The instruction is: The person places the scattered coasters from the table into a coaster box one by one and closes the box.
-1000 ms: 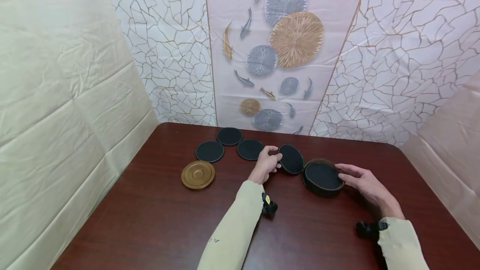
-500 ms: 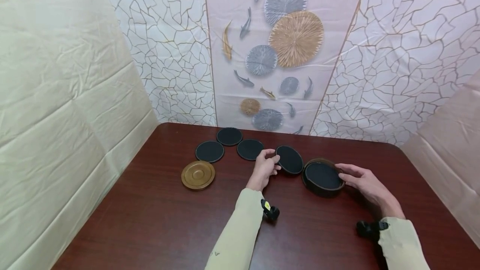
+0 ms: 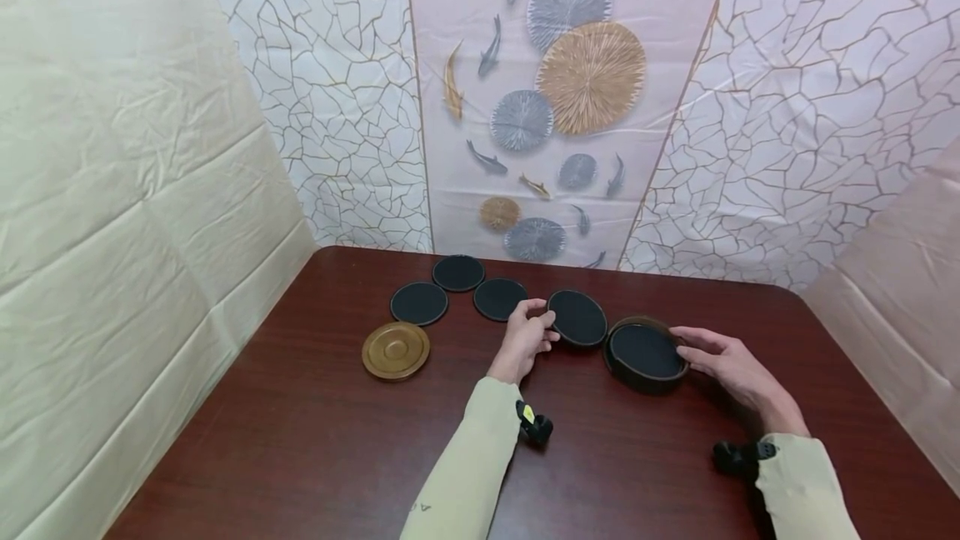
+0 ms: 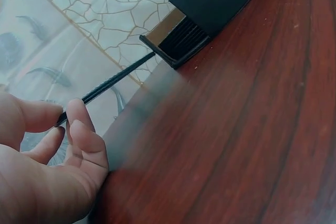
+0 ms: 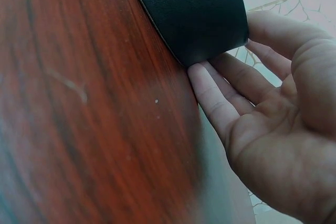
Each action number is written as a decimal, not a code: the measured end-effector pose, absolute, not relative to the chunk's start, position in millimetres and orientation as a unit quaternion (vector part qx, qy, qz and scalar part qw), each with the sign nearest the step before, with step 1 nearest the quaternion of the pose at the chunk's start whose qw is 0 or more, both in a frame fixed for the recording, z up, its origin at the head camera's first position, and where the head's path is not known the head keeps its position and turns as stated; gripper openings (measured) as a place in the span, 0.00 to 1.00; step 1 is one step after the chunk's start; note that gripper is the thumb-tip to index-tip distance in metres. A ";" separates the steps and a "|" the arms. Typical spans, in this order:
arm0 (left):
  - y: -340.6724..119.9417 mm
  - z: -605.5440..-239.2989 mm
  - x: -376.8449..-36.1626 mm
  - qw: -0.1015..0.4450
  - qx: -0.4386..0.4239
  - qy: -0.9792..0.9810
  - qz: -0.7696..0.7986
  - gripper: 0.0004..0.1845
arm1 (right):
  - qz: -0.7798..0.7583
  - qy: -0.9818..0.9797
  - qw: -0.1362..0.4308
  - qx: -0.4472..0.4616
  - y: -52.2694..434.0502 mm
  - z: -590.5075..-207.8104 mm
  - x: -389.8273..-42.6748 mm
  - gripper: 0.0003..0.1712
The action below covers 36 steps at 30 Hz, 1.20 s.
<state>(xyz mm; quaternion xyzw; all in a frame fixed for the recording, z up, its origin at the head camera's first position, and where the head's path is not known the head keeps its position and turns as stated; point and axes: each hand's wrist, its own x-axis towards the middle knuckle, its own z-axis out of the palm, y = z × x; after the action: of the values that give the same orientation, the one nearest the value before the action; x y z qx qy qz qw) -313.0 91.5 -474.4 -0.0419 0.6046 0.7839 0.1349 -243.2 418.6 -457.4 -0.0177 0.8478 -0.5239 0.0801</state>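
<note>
My left hand (image 3: 522, 342) pinches the left edge of a round black coaster (image 3: 577, 318) between thumb and fingers. In the left wrist view this coaster (image 4: 113, 80) shows edge-on, slanting from the fingertips toward the opening in a round holder (image 4: 220, 3). Black on the outside and brown within, the holder (image 3: 643, 383) stands on the table at the right. Several coasters lie stacked in it, the top one (image 3: 645, 351) black. My right hand (image 3: 738, 367) grips the holder's right side, thumb and fingers against its wall (image 5: 205, 19).
Three black coasters, a left one (image 3: 419, 303), a back one (image 3: 459, 272) and a right one (image 3: 500, 299), lie flat at the back left of the dark red table (image 3: 337, 457). A brown round lid (image 3: 396, 350) lies before them. Patterned cloth (image 3: 360, 107) hangs behind.
My left hand has drawn slightly left with the pinched coaster, which now shows a wider face. The right hand and the holder have stayed in place.
</note>
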 end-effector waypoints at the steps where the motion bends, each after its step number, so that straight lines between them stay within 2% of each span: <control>1: 90.5 -474.0 -312.5 0.136 -0.043 0.606 0.783 0.14 | -0.524 0.847 0.081 -0.018 418.5 -457.7 -243.4 0.38; 15: 84.8 -464.7 -310.9 0.153 -0.043 0.603 0.782 0.13 | -0.508 0.857 0.084 -0.021 419.1 -456.3 -244.3 0.38; 36: 110.2 -458.8 -301.3 0.154 -0.028 0.614 0.774 0.11 | -0.508 0.856 0.093 -0.008 417.5 -458.3 -246.7 0.40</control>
<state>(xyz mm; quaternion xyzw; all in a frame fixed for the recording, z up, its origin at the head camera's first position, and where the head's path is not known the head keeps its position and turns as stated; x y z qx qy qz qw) -301.3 110.2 -458.8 -0.0280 0.6139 0.7737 0.1542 -246.7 417.5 -458.3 -0.0077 0.8560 -0.5085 0.0933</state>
